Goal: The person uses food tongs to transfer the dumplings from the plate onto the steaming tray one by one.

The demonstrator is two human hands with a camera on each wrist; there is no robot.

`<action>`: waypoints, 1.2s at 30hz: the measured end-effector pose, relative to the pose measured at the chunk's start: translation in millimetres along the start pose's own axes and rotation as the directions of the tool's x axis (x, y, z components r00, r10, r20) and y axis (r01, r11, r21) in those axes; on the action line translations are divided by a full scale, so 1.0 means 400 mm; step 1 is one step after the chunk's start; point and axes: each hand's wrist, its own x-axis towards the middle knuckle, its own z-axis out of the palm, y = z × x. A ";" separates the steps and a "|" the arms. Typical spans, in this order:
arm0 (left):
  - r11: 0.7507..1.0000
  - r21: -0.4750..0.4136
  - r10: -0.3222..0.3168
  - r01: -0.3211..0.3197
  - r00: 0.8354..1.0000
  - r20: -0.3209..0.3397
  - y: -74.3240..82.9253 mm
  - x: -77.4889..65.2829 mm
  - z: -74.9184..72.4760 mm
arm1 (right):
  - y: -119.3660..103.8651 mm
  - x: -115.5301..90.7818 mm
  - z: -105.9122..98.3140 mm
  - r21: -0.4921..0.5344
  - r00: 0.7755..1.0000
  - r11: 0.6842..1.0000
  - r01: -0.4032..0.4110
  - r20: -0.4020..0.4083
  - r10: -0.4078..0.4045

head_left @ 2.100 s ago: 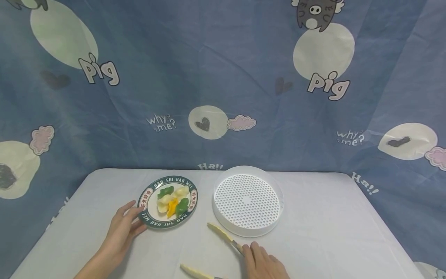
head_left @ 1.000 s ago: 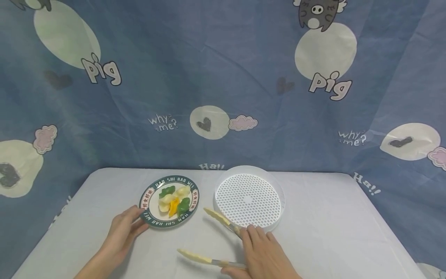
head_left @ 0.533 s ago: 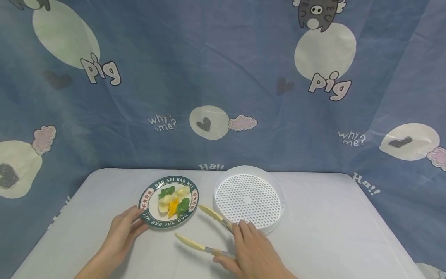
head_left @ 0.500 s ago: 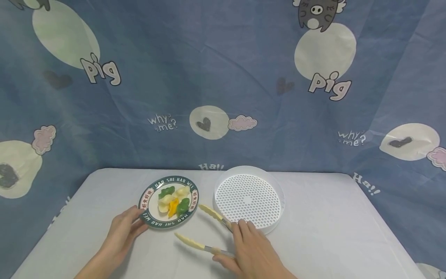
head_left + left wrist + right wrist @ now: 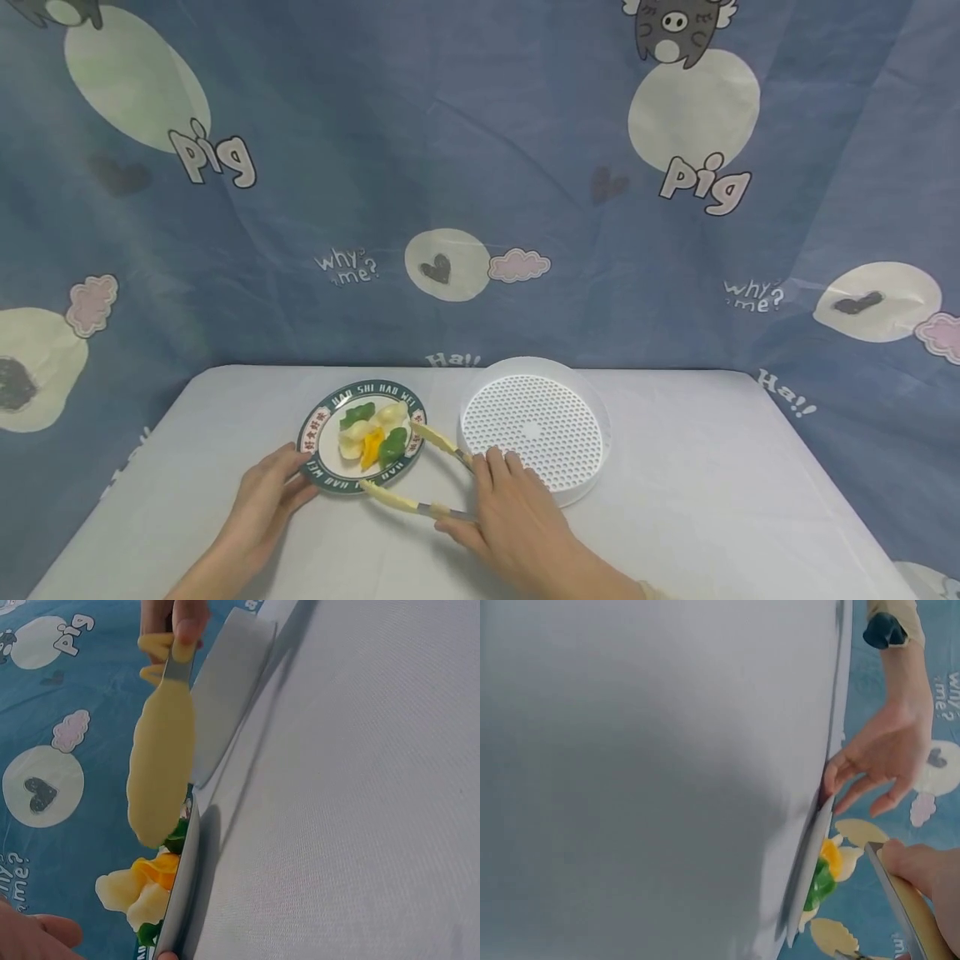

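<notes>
Below centre in the head view, my right hand holds spread tongs with yellow scalloped tips. One tip is over the right rim of the green-rimmed plate, the other over its front rim. Several dumpling-shaped pieces in green, cream and orange lie on the plate, outside the tongs' grip. My left hand holds the plate's near left rim; in the left wrist view a fingertip shows at the plate's edge. In the right wrist view the tongs' handle lies in my right hand.
A white round steamer tray with a perforated base stands right of the plate, close behind my right hand. All of it rests on a white-covered table. A blue printed cloth hangs behind.
My right hand has moved left and away from me, bringing the tongs from beside the steamer tray to the plate's rim. The left hand stays at the plate.
</notes>
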 end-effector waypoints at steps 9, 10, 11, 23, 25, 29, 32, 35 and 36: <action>1.000 0.003 -0.004 0.004 1.000 0.002 0.002 -0.001 0.001 | -0.006 0.043 0.006 -0.020 1.000 1.000 -0.016 0.021 0.016; 1.000 0.001 -0.003 0.003 1.000 0.004 0.002 0.000 0.001 | -0.005 0.044 0.007 -0.023 1.000 1.000 -0.016 0.021 0.017; 1.000 -0.001 -0.002 0.002 1.000 0.005 0.003 0.000 0.001 | -0.004 0.046 0.007 -0.024 1.000 1.000 -0.016 0.023 0.016; 1.000 -0.026 -0.005 0.005 1.000 0.002 0.002 0.001 0.001 | -0.006 0.062 0.009 -0.133 0.999 0.991 0.032 -0.039 -0.037; 0.999 -0.035 -0.001 0.001 1.000 0.006 0.001 0.002 0.002 | -0.007 0.061 0.008 -0.140 0.998 0.990 0.033 -0.041 -0.039; 0.999 -0.030 0.021 -0.021 1.000 0.014 -0.001 0.001 0.003 | -0.008 0.061 0.011 -0.143 0.997 0.989 0.038 -0.062 -0.047; 0.999 -0.019 0.031 -0.031 0.999 0.015 -0.002 0.000 0.004 | -0.010 0.060 0.014 -0.133 0.995 0.990 0.038 -0.083 -0.049; 0.999 -0.014 0.029 -0.029 0.999 0.014 -0.002 0.000 0.003 | -0.011 0.058 0.016 -0.123 0.995 0.992 0.035 -0.092 -0.047; 1.000 -0.014 0.028 -0.028 1.000 0.014 -0.002 0.001 0.003 | -0.011 0.058 0.017 -0.118 0.995 0.992 0.034 -0.091 -0.045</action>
